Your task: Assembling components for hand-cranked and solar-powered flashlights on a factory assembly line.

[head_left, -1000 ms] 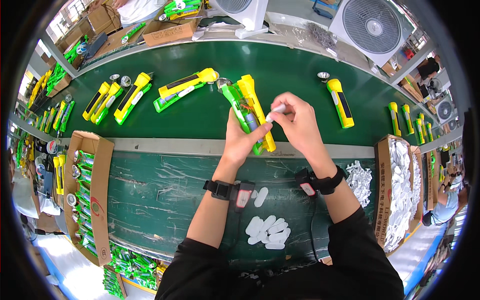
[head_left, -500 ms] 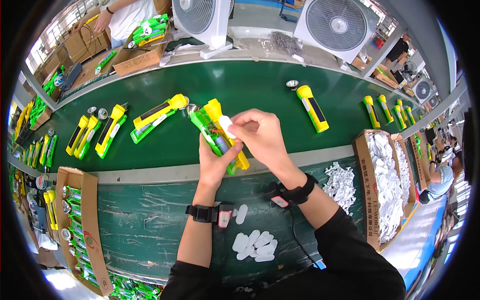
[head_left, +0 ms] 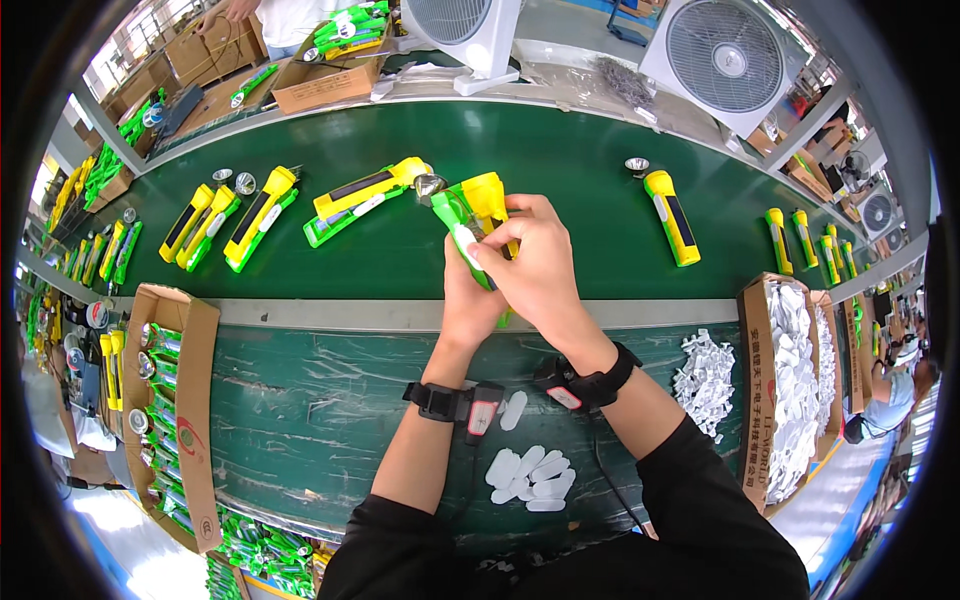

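Over the green belt, my left hand [head_left: 468,298] grips a yellow and green flashlight [head_left: 486,197] from below. Its yellow and green halves are apart at the head end, and a silver reflector [head_left: 429,186] sits by that end. My right hand [head_left: 538,262] is closed at the flashlight, the thumb pressing a white oval plate [head_left: 464,241] against the green half. Its other fingers reach over the yellow half. The flashlight's lower part is mostly hidden behind my hands. On the bench below lie several loose white oval plates [head_left: 530,478].
Several flashlights, such as one at the right [head_left: 672,218], lie along the green belt [head_left: 570,140]. At the left stands a carton [head_left: 200,420] of green parts. A pile of small white pieces [head_left: 705,380] lies beside another carton [head_left: 757,390]. White fans [head_left: 725,62] stand behind.
The white oval plate has gone from above the yellow half onto the green half, under my right thumb. My left hand has turned the flashlight, bringing its green side up. The whole view has shifted.
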The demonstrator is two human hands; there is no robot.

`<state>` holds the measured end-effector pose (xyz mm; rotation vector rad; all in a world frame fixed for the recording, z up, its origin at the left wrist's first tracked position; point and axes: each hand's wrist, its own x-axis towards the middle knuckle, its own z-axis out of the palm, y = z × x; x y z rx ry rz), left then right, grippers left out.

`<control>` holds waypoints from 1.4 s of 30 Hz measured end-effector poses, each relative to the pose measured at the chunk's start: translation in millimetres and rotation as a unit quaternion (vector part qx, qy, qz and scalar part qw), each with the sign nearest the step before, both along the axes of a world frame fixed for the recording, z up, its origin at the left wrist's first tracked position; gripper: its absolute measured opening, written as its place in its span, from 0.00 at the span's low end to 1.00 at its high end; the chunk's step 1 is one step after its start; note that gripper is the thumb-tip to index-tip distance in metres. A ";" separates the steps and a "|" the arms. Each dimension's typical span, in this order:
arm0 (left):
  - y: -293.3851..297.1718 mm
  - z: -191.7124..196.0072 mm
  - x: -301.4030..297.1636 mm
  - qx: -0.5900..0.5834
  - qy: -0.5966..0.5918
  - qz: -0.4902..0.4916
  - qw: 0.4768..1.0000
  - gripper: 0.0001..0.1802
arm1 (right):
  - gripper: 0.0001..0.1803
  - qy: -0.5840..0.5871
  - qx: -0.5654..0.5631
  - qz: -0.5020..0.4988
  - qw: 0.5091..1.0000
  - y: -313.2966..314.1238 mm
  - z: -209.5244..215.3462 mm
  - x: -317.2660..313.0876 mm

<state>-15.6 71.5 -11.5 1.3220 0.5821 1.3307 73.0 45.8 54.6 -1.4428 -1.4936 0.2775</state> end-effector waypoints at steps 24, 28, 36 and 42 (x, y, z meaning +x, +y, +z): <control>0.5 -8.0 5.1 0.078 0.037 0.022 0.996 0.30 | 0.06 0.106 0.010 -0.014 0.994 -5.7 -3.9 -7.9; 0.2 -0.5 2.8 0.068 -0.003 -0.026 0.997 0.26 | 0.06 0.018 0.053 -0.045 0.997 -6.2 -7.4 -11.7; -5.5 7.2 -10.3 -0.222 -0.201 -0.135 0.945 0.20 | 0.28 0.110 -0.066 0.053 0.990 -43.8 -1.9 11.2; -0.6 -2.8 -6.8 -0.196 -0.069 -0.051 0.977 0.25 | 0.28 0.150 -0.161 0.108 0.970 -53.2 1.1 9.1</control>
